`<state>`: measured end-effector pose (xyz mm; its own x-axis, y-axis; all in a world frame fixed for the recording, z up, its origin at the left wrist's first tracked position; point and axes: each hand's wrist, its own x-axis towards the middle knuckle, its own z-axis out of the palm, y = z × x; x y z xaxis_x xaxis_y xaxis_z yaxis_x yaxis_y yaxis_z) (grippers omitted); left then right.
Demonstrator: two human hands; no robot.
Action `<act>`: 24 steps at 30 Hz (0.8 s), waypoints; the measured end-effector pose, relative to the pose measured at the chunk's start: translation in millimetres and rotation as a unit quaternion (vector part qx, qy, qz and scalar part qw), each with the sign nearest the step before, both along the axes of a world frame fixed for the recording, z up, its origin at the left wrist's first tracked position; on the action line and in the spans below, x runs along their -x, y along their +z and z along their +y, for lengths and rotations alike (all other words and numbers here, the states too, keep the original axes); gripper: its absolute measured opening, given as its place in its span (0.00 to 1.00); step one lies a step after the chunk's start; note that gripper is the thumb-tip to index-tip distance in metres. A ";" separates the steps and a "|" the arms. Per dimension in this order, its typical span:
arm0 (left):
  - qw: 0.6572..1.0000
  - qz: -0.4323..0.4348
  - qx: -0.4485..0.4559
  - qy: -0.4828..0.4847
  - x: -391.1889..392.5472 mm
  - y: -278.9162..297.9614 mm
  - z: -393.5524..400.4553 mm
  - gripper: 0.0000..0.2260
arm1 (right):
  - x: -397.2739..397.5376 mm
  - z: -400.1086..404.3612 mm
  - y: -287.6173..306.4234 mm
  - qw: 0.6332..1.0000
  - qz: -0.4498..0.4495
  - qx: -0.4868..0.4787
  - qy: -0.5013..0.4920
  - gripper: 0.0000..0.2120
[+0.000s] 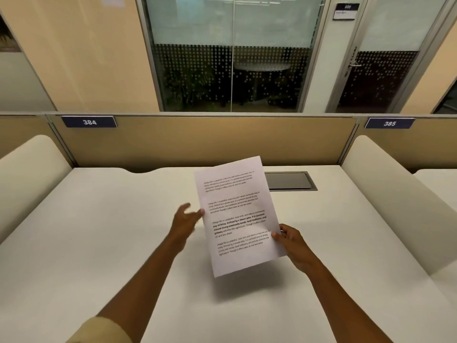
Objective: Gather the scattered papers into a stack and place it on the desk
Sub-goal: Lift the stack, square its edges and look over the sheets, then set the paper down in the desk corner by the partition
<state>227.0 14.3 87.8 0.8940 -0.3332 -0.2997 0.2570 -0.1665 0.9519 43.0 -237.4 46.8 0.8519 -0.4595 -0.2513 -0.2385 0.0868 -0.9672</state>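
Where partitions rise, white desk (99, 243)

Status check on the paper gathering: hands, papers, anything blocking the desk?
Right hand pinching the papers at the right edge, held above the desk. Left hand open, blurred, at the left edge. No loose sheets or obstacles visible.

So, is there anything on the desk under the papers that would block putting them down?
Nothing visible does. The desk below the papers is bare; the cable hatch sits farther back, to the right.
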 end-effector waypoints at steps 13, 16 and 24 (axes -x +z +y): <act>0.993 0.074 0.045 0.075 62.1 -52.1 -9.6 0.11 | -22.1 17.8 -22.6 0.998 0.047 0.002 -0.053 0.08; 0.993 0.067 0.022 0.096 56.8 -56.7 -8.8 0.10 | -25.4 20.3 -26.2 0.998 0.055 -0.001 -0.038 0.09; 0.992 0.044 -0.036 0.116 45.5 -57.6 -8.6 0.12 | -37.8 10.4 -24.2 0.997 0.074 -0.034 0.007 0.13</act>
<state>181.5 5.7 30.2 0.9134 -0.0973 -0.3953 0.3777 -0.1598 0.9120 80.8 -227.0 22.6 0.8086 -0.4263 -0.4055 -0.3805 0.1468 -0.9130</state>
